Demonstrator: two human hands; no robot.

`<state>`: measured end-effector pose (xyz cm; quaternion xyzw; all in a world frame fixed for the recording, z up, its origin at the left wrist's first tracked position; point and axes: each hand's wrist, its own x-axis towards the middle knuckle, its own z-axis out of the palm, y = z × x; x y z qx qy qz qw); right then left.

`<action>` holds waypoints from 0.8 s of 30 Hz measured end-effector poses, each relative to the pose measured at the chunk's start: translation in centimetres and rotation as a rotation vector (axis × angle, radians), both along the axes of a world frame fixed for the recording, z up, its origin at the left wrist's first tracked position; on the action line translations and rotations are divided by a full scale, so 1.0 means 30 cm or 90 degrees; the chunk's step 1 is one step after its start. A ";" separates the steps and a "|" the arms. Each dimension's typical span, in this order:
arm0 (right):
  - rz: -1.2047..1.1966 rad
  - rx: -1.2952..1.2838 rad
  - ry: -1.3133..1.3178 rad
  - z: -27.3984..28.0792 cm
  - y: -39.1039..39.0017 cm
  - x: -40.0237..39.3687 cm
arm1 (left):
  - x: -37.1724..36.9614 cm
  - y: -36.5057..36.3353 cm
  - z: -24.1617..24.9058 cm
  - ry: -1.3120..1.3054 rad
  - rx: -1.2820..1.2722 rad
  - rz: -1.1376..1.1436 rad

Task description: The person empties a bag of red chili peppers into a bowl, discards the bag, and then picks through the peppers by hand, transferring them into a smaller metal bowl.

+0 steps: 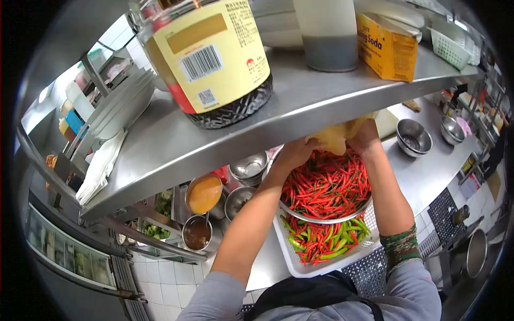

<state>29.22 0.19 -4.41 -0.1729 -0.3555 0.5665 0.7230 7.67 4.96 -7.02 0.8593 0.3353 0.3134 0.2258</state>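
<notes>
In the head view, the left hand and the right hand are both touching a crumpled yellowish film, perhaps a thin bag, over the far side of a metal bowl that is holding heaped red chillies and covering the far part of a white basket of red and green chillies. The shelf is hiding most fingers of the 2 hands, so I cannot tell whether they are gripping or spread. Working well here probably means supporting the film on both sides, low over the bowl, without knocking the shelf.
</notes>
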 end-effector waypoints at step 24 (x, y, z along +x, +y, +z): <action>-0.156 0.566 -1.052 0.137 -0.473 -0.663 | -0.521 -0.697 -0.051 -0.894 -0.539 -0.180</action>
